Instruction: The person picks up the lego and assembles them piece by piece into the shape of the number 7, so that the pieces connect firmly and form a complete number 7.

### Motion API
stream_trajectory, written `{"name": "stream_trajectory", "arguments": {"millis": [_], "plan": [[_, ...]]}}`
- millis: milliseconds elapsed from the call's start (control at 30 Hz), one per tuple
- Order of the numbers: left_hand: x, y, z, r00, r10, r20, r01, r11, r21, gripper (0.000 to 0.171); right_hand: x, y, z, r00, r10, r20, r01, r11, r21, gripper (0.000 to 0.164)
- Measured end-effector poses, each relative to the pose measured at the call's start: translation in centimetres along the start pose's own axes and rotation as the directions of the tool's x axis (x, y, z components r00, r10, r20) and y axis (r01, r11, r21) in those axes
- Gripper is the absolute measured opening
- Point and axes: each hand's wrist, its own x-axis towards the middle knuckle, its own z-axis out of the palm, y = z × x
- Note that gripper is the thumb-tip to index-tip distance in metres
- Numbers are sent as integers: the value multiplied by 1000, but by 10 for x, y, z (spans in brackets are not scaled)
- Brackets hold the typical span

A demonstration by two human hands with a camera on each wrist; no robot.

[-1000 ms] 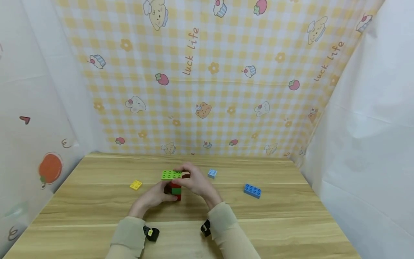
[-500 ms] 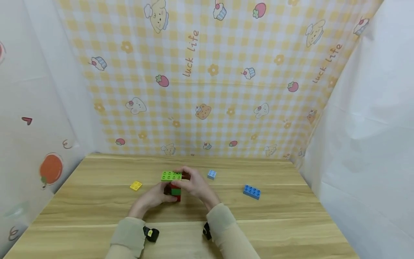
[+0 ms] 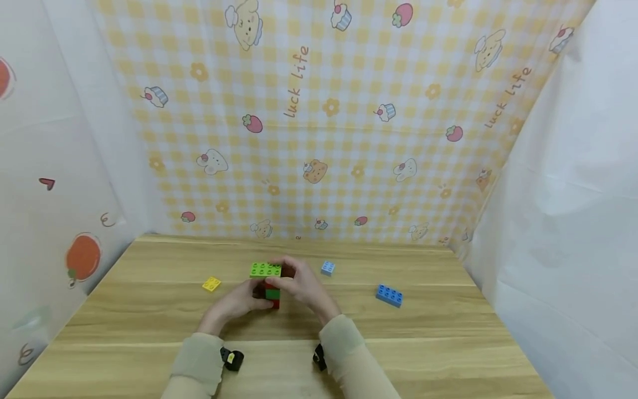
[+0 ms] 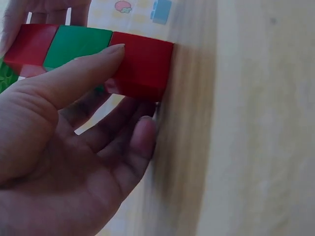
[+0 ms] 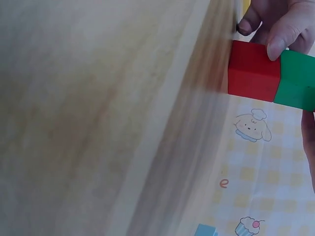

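Gripping an upright stack of toy building bricks from both sides, the person's two hands meet around it near the middle of the wooden surface. From the bottom up, the stack shows a lower red brick, a green brick and an upper red brick, capped by a lime-green eight-stud brick that juts out to the left. The left hand pinches the lower part, its thumb lying across the green brick with the tip on the lower red one and its other fingers behind. The right hand pinches the top, thumb in front just under the lime-green brick's edge and fingers reaching over the far side; its exact contact there is partly hidden. The stack's base seems to rest on the surface.

Left of the stack lies a yellow four-stud brick; beyond the right hand sits a light-blue brick, and farther right a blue eight-stud brick. Both arms wear beige sleeves, with black devices at the wrists. A yellow-checked cloth hangs behind.
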Motion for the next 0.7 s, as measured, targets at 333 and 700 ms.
{"name": "stream_trajectory", "arguments": {"millis": [333, 700], "plan": [[-10, 5, -9, 1000, 3, 3, -3, 997, 76, 46, 0, -3, 1, 1000, -18, -8, 17, 998, -67, 33], [-24, 8, -25, 986, -38, -163, 69, 980, 186, 38, -3, -2, 2, 999, 37, -26, -40, 992, -121, 36]]}}
